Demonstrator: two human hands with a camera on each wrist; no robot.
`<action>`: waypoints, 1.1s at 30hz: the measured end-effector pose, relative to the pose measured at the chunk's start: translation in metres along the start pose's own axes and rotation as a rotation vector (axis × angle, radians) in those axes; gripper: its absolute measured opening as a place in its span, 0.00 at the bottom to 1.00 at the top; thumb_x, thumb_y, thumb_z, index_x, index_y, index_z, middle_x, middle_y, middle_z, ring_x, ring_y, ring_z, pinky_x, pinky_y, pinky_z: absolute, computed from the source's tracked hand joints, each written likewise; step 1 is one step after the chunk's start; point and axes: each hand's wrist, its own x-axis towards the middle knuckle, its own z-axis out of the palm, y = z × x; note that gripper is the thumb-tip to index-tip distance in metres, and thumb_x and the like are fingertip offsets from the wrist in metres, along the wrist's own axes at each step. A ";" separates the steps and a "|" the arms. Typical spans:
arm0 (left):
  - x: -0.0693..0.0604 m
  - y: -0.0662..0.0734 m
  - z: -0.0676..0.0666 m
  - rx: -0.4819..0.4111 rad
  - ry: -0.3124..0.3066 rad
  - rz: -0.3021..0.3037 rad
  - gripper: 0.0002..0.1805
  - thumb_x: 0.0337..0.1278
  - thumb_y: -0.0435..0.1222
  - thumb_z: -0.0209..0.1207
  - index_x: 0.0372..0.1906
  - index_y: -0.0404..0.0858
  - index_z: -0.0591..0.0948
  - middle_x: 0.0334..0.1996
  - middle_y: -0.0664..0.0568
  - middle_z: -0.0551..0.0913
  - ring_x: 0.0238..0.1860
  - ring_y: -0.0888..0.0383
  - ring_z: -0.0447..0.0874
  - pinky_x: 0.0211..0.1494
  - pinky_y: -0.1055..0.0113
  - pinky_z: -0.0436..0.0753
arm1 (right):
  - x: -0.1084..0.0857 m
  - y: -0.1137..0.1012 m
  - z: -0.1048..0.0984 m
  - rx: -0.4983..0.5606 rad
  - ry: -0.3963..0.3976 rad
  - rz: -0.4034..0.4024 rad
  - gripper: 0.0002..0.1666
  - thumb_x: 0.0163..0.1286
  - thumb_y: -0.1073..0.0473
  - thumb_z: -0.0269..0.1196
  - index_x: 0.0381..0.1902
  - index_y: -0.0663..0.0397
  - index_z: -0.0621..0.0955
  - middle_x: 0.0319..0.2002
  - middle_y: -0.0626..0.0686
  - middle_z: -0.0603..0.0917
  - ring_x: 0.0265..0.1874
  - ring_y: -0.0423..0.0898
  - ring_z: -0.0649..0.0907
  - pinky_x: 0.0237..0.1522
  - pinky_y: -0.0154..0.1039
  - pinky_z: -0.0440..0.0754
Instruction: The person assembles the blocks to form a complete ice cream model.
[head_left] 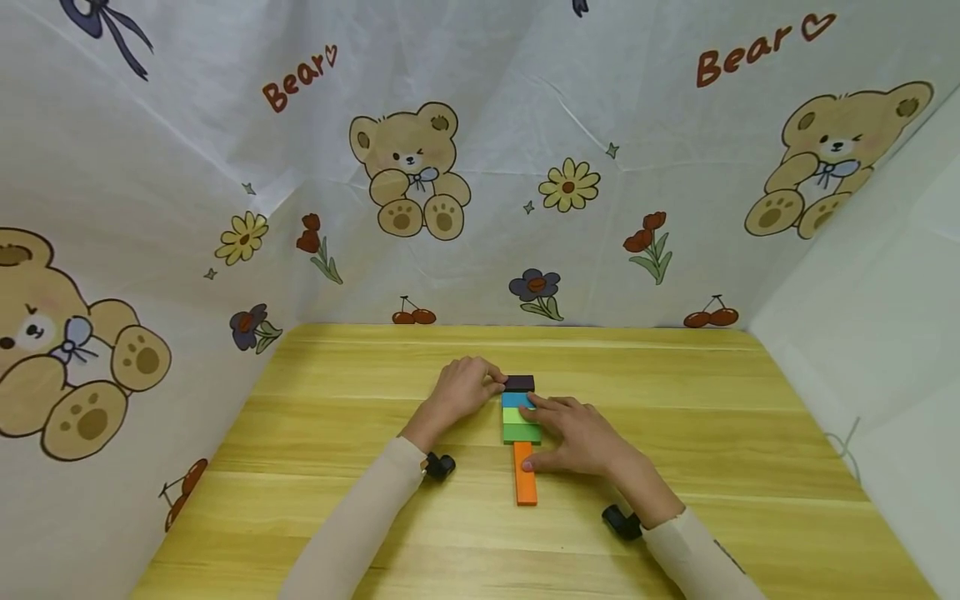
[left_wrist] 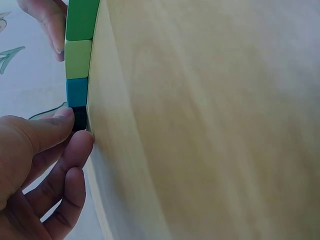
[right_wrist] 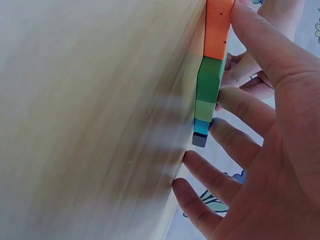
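A short row of flat wooden blocks runs away from me on the table: an orange block [head_left: 526, 487] lengthwise in front, then a green block [head_left: 521, 433], a light green block [head_left: 511, 415], a blue block [head_left: 513, 400] and a black block [head_left: 520, 383] lying crosswise. My left hand [head_left: 467, 387] pinches the left end of the black block between thumb and fingers, clearest in the left wrist view. From the right side, my right hand [head_left: 581, 437] spreads over the row. Its thumb touches the orange block, and fingertips rest at the blue and light green blocks.
A wood-grain table [head_left: 300, 500] carries the row. White cloth [head_left: 495, 83] printed with bears and flowers hangs behind and at the left. Black wrist cameras [head_left: 622, 523] sit on both wrists. A thin white cord [head_left: 847, 442] lies by the right edge.
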 end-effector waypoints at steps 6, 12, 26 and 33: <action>-0.001 0.001 -0.003 0.000 -0.026 0.020 0.10 0.73 0.46 0.68 0.52 0.54 0.94 0.55 0.56 0.94 0.44 0.55 0.91 0.42 0.62 0.82 | -0.001 0.001 0.000 0.002 0.005 0.004 0.54 0.61 0.23 0.72 0.81 0.34 0.73 0.85 0.47 0.65 0.81 0.65 0.68 0.76 0.74 0.64; -0.001 0.002 -0.005 -0.003 -0.052 0.035 0.10 0.74 0.42 0.67 0.53 0.54 0.94 0.57 0.56 0.93 0.38 0.60 0.85 0.35 0.68 0.73 | -0.002 0.003 0.000 0.003 0.009 0.006 0.54 0.61 0.23 0.72 0.81 0.34 0.73 0.85 0.47 0.65 0.81 0.64 0.68 0.77 0.73 0.64; -0.001 0.005 -0.003 0.005 -0.054 0.049 0.13 0.74 0.39 0.60 0.51 0.50 0.93 0.47 0.55 0.94 0.22 0.60 0.70 0.29 0.67 0.67 | -0.003 0.003 0.000 0.024 0.019 -0.003 0.53 0.61 0.24 0.73 0.80 0.35 0.74 0.85 0.48 0.66 0.81 0.64 0.68 0.76 0.73 0.65; -0.004 0.004 -0.005 0.036 -0.060 0.035 0.13 0.75 0.38 0.60 0.51 0.49 0.93 0.52 0.57 0.94 0.29 0.60 0.77 0.33 0.67 0.74 | 0.001 0.001 0.003 0.051 0.000 -0.015 0.54 0.62 0.24 0.73 0.80 0.35 0.73 0.86 0.48 0.64 0.82 0.64 0.67 0.78 0.72 0.62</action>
